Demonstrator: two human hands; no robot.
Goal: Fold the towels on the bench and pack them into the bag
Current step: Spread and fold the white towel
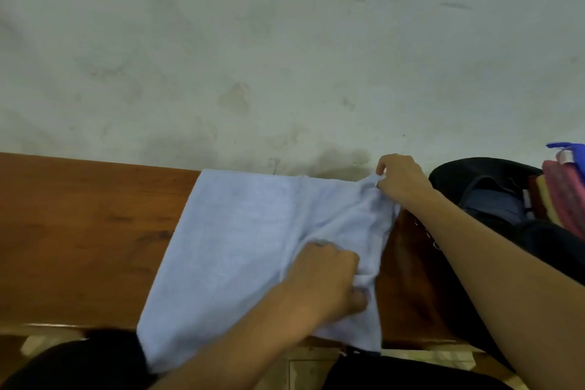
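The fingers point(381, 175) of the right hand point(400, 180) are pressed together on the far right corner of the light blue towel point(234, 241) and pinch it, close to the wall point(285, 57). The fingers point(354, 266) of the left hand point(326, 282) are curled and grip a bunch of the same towel at its right edge, nearer to the person; the cloth is wrinkled between the two hands.

The towel lies spread on the brown wooden counter point(79, 231). Its far edge reaches the back of the counter by the wall, and its near edge hangs over the front edge, above the person's dark clothing point(88, 358).

To the right of the towel, on the counter, stands a dark bag point(493, 193) with its mouth open. Just beside it, at the right border of the view, there are folded cloths in pink and yellow colours point(560, 190) and something bright blue point(569, 152) above them; I cannot tell whether they are inside the bag or behind it.
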